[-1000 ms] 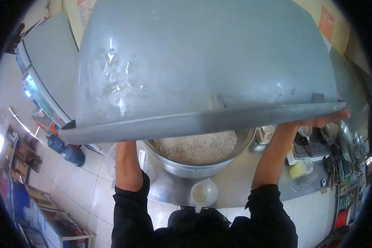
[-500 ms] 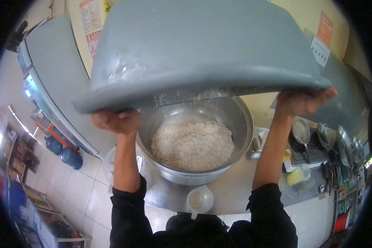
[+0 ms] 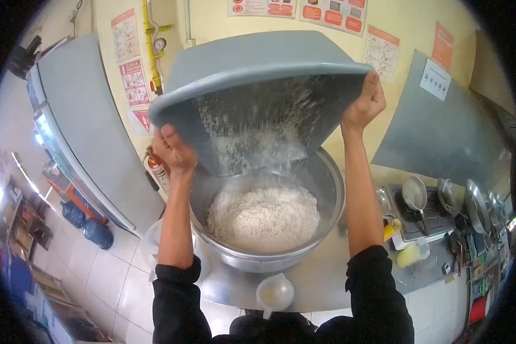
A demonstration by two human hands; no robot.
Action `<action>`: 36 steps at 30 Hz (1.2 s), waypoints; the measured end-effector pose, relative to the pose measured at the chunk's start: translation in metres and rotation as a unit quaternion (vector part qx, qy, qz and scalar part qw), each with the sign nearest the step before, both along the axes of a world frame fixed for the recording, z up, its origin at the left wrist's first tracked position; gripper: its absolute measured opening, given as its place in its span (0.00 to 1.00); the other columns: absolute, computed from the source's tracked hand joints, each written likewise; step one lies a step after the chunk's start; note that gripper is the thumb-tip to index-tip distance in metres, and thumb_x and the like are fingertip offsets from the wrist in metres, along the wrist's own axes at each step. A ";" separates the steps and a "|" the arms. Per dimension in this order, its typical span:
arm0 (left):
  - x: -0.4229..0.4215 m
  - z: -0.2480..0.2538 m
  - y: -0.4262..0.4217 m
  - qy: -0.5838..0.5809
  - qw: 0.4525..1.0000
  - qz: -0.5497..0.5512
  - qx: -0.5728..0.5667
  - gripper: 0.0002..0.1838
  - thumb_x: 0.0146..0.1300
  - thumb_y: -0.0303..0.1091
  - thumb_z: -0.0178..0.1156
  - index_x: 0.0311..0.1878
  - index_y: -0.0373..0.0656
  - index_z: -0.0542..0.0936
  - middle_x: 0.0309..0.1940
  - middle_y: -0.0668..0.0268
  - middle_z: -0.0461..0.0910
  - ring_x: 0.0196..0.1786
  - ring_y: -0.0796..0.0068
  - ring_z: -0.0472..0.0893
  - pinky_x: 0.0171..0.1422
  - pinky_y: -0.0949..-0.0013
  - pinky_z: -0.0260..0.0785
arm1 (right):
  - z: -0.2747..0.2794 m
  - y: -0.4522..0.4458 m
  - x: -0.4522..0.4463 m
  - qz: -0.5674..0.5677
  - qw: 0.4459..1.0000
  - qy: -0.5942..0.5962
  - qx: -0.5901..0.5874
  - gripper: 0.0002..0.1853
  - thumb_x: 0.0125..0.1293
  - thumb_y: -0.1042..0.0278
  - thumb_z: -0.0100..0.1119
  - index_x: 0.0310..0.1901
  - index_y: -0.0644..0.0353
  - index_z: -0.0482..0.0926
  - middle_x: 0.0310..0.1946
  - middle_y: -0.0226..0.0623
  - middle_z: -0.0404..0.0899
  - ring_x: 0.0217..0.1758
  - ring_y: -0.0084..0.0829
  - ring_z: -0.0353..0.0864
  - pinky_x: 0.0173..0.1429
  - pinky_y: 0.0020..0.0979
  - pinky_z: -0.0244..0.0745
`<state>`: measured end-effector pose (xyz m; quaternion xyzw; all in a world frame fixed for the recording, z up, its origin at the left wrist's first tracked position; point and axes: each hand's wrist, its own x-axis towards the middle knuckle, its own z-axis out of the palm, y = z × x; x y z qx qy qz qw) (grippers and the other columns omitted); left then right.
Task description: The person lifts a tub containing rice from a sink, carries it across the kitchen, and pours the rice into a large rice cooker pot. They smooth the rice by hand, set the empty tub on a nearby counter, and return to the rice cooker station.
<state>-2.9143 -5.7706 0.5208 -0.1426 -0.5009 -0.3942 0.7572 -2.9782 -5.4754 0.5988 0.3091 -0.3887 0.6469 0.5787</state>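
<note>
A big grey tub (image 3: 258,54) is tilted up in front of me, its mouth facing me and its inner wall streaked with white powder. My left hand (image 3: 175,150) grips the rim at the left. At the right end of the rim, my right hand (image 3: 365,106) is closed around it, thumb up. Below the tub stands a large metal bowl (image 3: 335,189) holding a heap of flour-like white powder (image 3: 264,218). Fine powder falls from the tub toward the heap. The tub's lower edge overlaps the bowl's far side; I cannot tell whether they touch.
A measuring jug (image 3: 275,292) sits at the counter's (image 3: 321,286) front edge. Right of the bowl are a strainer (image 3: 414,194), a stove and several hanging pans. A fridge (image 3: 94,126) and fire extinguisher (image 3: 157,166) stand left. A translucent container (image 3: 153,238) is partly behind my left forearm.
The tub has swung from nearly upside down overhead to farther away, its powdery inside now showing. Both hands moved with it, the right one inward and up. The powder heap looks whiter.
</note>
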 end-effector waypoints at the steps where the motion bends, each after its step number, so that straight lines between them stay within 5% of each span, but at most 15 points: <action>1: 0.011 -0.001 0.004 0.006 0.996 -0.087 0.028 0.26 0.69 0.52 0.43 0.23 0.40 0.66 0.15 0.74 0.61 0.22 0.84 0.59 0.25 0.73 0.50 | 0.005 -0.001 0.002 0.025 1.000 0.003 0.001 0.23 0.69 0.56 0.53 0.19 0.60 0.66 0.19 0.21 0.58 0.26 0.15 0.53 0.28 0.22 0.48; 4: 0.028 0.005 -0.001 -0.056 0.997 -0.038 0.025 0.24 0.70 0.50 0.46 0.29 0.36 0.73 0.18 0.76 0.66 0.24 0.86 0.61 0.27 0.78 0.53 | 0.021 -0.001 0.006 -0.055 0.998 -0.001 0.011 0.24 0.69 0.53 0.53 0.19 0.59 0.65 0.18 0.20 0.57 0.25 0.15 0.51 0.26 0.23 0.46; 8: 0.049 0.033 0.018 -0.027 0.998 -0.052 0.023 0.18 0.68 0.44 0.54 0.34 0.35 0.76 0.20 0.76 0.68 0.25 0.88 0.63 0.28 0.80 0.55 | 0.029 0.009 -0.001 0.012 0.999 -0.026 0.014 0.26 0.68 0.50 0.53 0.19 0.60 0.66 0.18 0.20 0.57 0.26 0.16 0.53 0.29 0.23 0.48; 11: 0.066 0.056 0.029 -0.078 0.994 -0.051 0.053 0.12 0.64 0.36 0.60 0.33 0.36 0.76 0.20 0.76 0.68 0.26 0.88 0.63 0.28 0.80 0.55 | 0.043 0.020 0.005 -0.059 0.994 -0.048 0.082 0.22 0.67 0.52 0.56 0.24 0.63 0.70 0.19 0.24 0.62 0.25 0.20 0.58 0.32 0.25 0.56; 13: 0.072 0.069 0.033 -0.066 0.997 -0.028 0.031 0.10 0.62 0.33 0.62 0.31 0.36 0.76 0.20 0.76 0.68 0.25 0.88 0.62 0.28 0.81 0.55 | 0.052 0.025 0.020 -0.370 0.912 -0.040 0.171 0.15 0.65 0.58 0.56 0.35 0.65 0.75 0.26 0.34 0.71 0.26 0.28 0.66 0.38 0.27 0.65; 16: 0.078 0.070 0.039 -0.082 0.996 -0.034 0.023 0.10 0.62 0.31 0.61 0.29 0.36 0.74 0.20 0.76 0.67 0.25 0.88 0.63 0.29 0.81 0.55 | 0.050 0.020 0.056 -0.332 0.915 -0.021 0.227 0.16 0.61 0.63 0.56 0.46 0.66 0.75 0.38 0.44 0.74 0.35 0.34 0.74 0.45 0.29 0.70; 17: 0.082 0.071 0.044 -0.079 0.996 -0.033 0.021 0.10 0.62 0.31 0.61 0.29 0.36 0.74 0.20 0.76 0.67 0.25 0.88 0.63 0.29 0.81 0.55 | 0.047 0.009 0.071 -0.209 0.916 -0.082 0.332 0.15 0.62 0.65 0.52 0.46 0.67 0.74 0.43 0.47 0.74 0.41 0.37 0.77 0.46 0.31 0.72; 18: 0.087 0.073 0.052 -0.097 0.994 -0.038 0.012 0.11 0.62 0.30 0.61 0.28 0.37 0.72 0.20 0.75 0.67 0.25 0.87 0.63 0.29 0.81 0.55 | 0.044 0.000 0.063 -0.209 0.917 -0.083 0.329 0.15 0.62 0.65 0.52 0.46 0.67 0.74 0.43 0.47 0.74 0.41 0.37 0.77 0.46 0.31 0.72; 20: 0.098 0.074 0.068 -0.115 0.992 -0.047 -0.003 0.11 0.62 0.29 0.61 0.27 0.37 0.71 0.19 0.75 0.66 0.25 0.87 0.63 0.29 0.81 0.55 | 0.043 -0.012 0.029 -0.434 0.799 0.085 0.408 0.13 0.58 0.67 0.52 0.41 0.65 0.78 0.37 0.48 0.79 0.38 0.39 0.81 0.42 0.35 0.76; 21: 0.103 0.077 0.073 -0.143 0.989 -0.043 -0.006 0.09 0.61 0.32 0.62 0.31 0.37 0.75 0.24 0.74 0.71 0.29 0.86 0.67 0.34 0.80 0.59 | 0.053 -0.015 0.023 -0.437 0.800 0.083 0.403 0.13 0.58 0.67 0.52 0.41 0.65 0.78 0.37 0.48 0.79 0.38 0.39 0.81 0.42 0.35 0.76; 23: 0.110 0.083 0.082 -0.167 0.985 -0.037 -0.014 0.10 0.61 0.34 0.64 0.36 0.36 0.78 0.28 0.72 0.76 0.32 0.85 0.71 0.39 0.80 0.63 | 0.076 -0.020 0.014 -0.539 0.648 -0.036 0.537 0.10 0.53 0.68 0.54 0.34 0.61 0.82 0.29 0.46 0.80 0.32 0.42 0.82 0.37 0.38 0.78; 27: 0.125 0.084 0.096 -0.107 0.991 -0.079 -0.026 0.07 0.60 0.29 0.62 0.34 0.36 0.75 0.25 0.72 0.73 0.29 0.86 0.68 0.35 0.80 0.61 | 0.073 -0.028 -0.018 -0.540 0.715 -0.020 0.445 0.07 0.50 0.67 0.56 0.26 0.57 0.83 0.23 0.43 0.80 0.28 0.39 0.82 0.33 0.41 0.77; 30: 0.139 0.086 0.104 -0.101 0.991 -0.086 -0.028 0.06 0.59 0.25 0.60 0.30 0.36 0.72 0.22 0.72 0.71 0.27 0.87 0.66 0.31 0.80 0.59 | 0.066 -0.031 -0.018 -0.533 0.722 -0.050 0.438 0.09 0.51 0.67 0.55 0.33 0.57 0.82 0.29 0.43 0.81 0.27 0.38 0.82 0.30 0.41 0.76; 32: 0.147 0.086 0.107 -0.107 0.988 -0.107 -0.025 0.05 0.59 0.24 0.59 0.31 0.36 0.73 0.23 0.72 0.71 0.27 0.86 0.66 0.32 0.80 0.59 | 0.031 -0.034 -0.028 -0.524 0.733 0.018 0.434 0.15 0.51 0.69 0.55 0.42 0.65 0.75 0.41 0.52 0.78 0.31 0.47 0.83 0.33 0.44 0.78; 36: 0.159 0.092 0.102 -0.099 0.990 -0.102 0.005 0.03 0.57 0.22 0.59 0.32 0.36 0.74 0.24 0.73 0.72 0.28 0.86 0.68 0.33 0.80 0.60 | -0.039 -0.045 -0.009 -0.411 0.688 -0.137 0.582 0.16 0.54 0.67 0.54 0.44 0.66 0.73 0.43 0.52 0.77 0.33 0.48 0.82 0.35 0.45 0.78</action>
